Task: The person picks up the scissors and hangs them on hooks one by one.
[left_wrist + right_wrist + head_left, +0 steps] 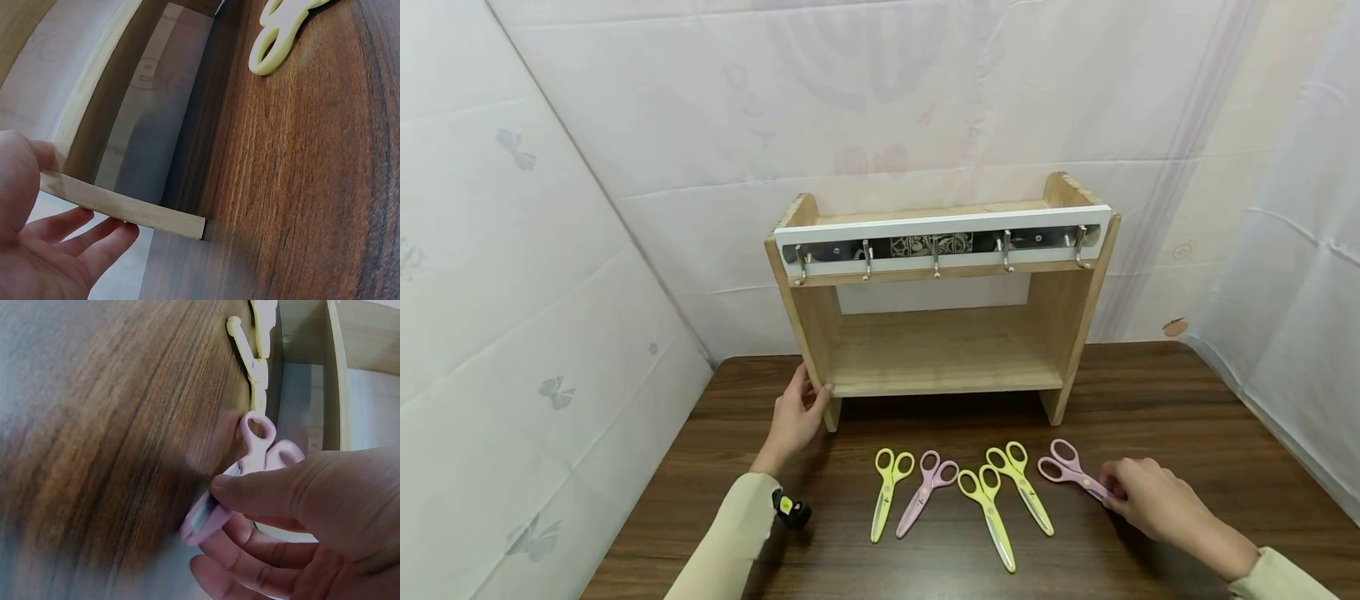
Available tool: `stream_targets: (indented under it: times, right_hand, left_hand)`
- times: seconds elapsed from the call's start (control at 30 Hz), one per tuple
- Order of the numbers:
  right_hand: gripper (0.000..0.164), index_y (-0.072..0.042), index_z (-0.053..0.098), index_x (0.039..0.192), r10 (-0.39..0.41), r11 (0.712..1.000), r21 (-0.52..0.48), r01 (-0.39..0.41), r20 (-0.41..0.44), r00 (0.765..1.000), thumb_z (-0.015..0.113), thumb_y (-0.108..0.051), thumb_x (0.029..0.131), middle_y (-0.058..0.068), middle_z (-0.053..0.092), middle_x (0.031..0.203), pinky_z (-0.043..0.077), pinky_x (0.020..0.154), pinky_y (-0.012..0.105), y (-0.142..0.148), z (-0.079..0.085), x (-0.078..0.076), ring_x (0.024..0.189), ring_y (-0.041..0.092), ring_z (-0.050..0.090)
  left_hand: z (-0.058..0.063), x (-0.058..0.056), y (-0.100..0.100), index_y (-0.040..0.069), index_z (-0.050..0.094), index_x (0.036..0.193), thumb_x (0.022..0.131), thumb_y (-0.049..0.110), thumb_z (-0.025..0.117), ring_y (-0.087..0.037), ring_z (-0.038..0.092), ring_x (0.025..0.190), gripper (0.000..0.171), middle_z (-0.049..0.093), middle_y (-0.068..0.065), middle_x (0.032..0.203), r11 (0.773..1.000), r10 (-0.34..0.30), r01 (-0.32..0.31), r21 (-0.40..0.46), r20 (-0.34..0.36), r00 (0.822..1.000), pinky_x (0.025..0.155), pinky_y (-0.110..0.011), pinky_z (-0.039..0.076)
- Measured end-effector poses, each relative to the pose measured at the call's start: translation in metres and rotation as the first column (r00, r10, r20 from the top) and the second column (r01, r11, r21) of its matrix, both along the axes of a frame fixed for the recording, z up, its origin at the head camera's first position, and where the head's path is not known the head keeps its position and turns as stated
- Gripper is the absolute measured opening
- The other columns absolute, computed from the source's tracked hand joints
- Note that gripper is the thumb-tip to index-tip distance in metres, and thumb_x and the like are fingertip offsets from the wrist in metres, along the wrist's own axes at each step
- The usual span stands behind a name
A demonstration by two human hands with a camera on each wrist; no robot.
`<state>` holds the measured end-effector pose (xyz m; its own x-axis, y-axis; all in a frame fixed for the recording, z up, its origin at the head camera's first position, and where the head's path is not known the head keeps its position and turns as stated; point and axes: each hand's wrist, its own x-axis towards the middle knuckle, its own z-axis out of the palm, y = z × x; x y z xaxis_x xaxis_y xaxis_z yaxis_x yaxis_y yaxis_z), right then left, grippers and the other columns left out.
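Note:
My left hand holds the left side panel of a wooden shelf, low down, with the thumb on the front edge and the fingers on the outer side. At the right, my right hand pinches a pair of pink scissors by the blade end, the handle loops pointing toward the shelf. In the right wrist view, the thumb presses on the blades of these pink scissors. Between the hands lie three yellow scissors, one at the left, and another pink pair.
Across the shelf's upper front runs a white rail with several metal hooks. The shelf stands on a dark wooden table. Pale printed cloth hangs behind and at both sides. A black band is on the left wrist.

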<state>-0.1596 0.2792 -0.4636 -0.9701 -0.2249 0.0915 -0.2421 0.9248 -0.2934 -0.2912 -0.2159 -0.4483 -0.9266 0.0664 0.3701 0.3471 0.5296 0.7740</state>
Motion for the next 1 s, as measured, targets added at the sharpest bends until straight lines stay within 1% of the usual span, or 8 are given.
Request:
stream_targets:
  times: [0.13, 0.27, 0.37, 0.53, 0.67, 0.8, 0.9, 1.0]
  right_hand:
    - [0.03, -0.024, 0.06, 0.074, 0.032, 0.999, 0.033, -0.031, -0.031, 0.999, 0.082, -0.005, 0.081, -0.012, 0.047, 0.067, 0.037, 0.046, 0.03, 0.003, 0.006, 0.0, 0.058, 0.007, 0.045]
    - [0.026, -0.022, 0.063, 0.078, 0.043, 0.998, 0.052, -0.039, -0.073, 0.996, 0.082, -0.005, 0.081, -0.013, 0.05, 0.07, 0.038, 0.045, 0.029, 0.006, 0.018, -0.002, 0.059, 0.006, 0.046]
    - [0.024, -0.023, 0.066, 0.081, 0.036, 0.998, 0.051, -0.029, -0.132, 0.991, 0.083, -0.006, 0.081, -0.014, 0.053, 0.072, 0.038, 0.045, 0.03, 0.008, 0.032, -0.003, 0.06, 0.005, 0.047]
    - [0.023, -0.021, 0.07, 0.085, 0.056, 0.998, 0.05, -0.045, -0.253, 0.966, 0.085, -0.004, 0.079, -0.012, 0.056, 0.076, 0.038, 0.045, 0.029, 0.012, 0.063, -0.009, 0.061, 0.006, 0.048]
    - [0.021, -0.016, 0.072, 0.087, 0.085, 0.996, 0.062, -0.067, -0.354, 0.931, 0.085, -0.003, 0.078, -0.01, 0.059, 0.078, 0.038, 0.047, 0.026, 0.013, 0.088, -0.016, 0.063, 0.006, 0.048]
    - [0.024, -0.011, 0.073, 0.088, 0.106, 0.994, 0.054, -0.092, -0.467, 0.878, 0.087, 0.001, 0.072, -0.006, 0.061, 0.078, 0.04, 0.049, 0.025, 0.015, 0.113, -0.024, 0.064, 0.008, 0.05]
    - [0.026, -0.009, 0.074, 0.087, 0.098, 0.995, 0.03, -0.097, -0.533, 0.84, 0.088, 0.003, 0.069, -0.002, 0.064, 0.079, 0.042, 0.05, 0.027, 0.014, 0.13, -0.03, 0.066, 0.012, 0.052]
    - [0.025, -0.007, 0.074, 0.088, 0.078, 0.995, -0.011, -0.103, -0.578, 0.812, 0.087, 0.005, 0.07, 0.002, 0.066, 0.079, 0.043, 0.052, 0.028, 0.011, 0.145, -0.035, 0.067, 0.016, 0.055]
  left_hand:
    - [0.0, 0.0, -0.001, 0.009, 0.04, 0.155, 0.104, 0.018, 0.063, -0.043, 0.062, 0.123, 0.056, 0.058, -0.03, 0.139, 1.0, 0.001, -0.001, 0.006, -0.003, 1.0, 0.09, -0.054, 0.058]
    - [0.0, 0.0, -0.002, 0.01, 0.041, 0.154, 0.104, 0.018, 0.064, -0.044, 0.063, 0.121, 0.056, 0.059, -0.03, 0.138, 1.0, 0.002, -0.002, 0.013, 0.001, 1.0, 0.09, -0.055, 0.058]
    - [0.0, 0.0, -0.002, 0.01, 0.041, 0.155, 0.104, 0.018, 0.064, -0.044, 0.063, 0.121, 0.056, 0.059, -0.03, 0.138, 1.0, -0.002, 0.001, 0.015, 0.004, 1.0, 0.09, -0.055, 0.058]
    - [0.0, -0.001, -0.002, 0.011, 0.041, 0.155, 0.104, 0.018, 0.064, -0.045, 0.064, 0.119, 0.056, 0.06, -0.031, 0.136, 1.0, -0.002, 0.002, 0.013, 0.003, 1.0, 0.088, -0.055, 0.059]
    - [0.0, 0.0, -0.002, 0.011, 0.041, 0.155, 0.104, 0.018, 0.063, -0.044, 0.065, 0.118, 0.056, 0.06, -0.031, 0.136, 1.0, 0.0, 0.0, 0.015, 0.013, 1.0, 0.088, -0.054, 0.059]
    - [0.0, 0.0, -0.001, 0.011, 0.041, 0.155, 0.104, 0.018, 0.063, -0.043, 0.064, 0.119, 0.055, 0.06, -0.03, 0.136, 1.0, 0.0, -0.001, 0.021, 0.03, 1.0, 0.09, -0.054, 0.058]
    - [0.001, 0.0, -0.001, 0.012, 0.041, 0.155, 0.104, 0.019, 0.064, -0.043, 0.064, 0.12, 0.056, 0.06, -0.03, 0.137, 1.0, 0.004, -0.005, 0.027, 0.036, 0.999, 0.092, -0.054, 0.058]
    - [0.001, 0.0, -0.001, 0.012, 0.041, 0.155, 0.104, 0.019, 0.064, -0.043, 0.064, 0.121, 0.056, 0.059, -0.03, 0.137, 1.0, 0.005, -0.006, 0.026, 0.038, 0.999, 0.092, -0.054, 0.058]
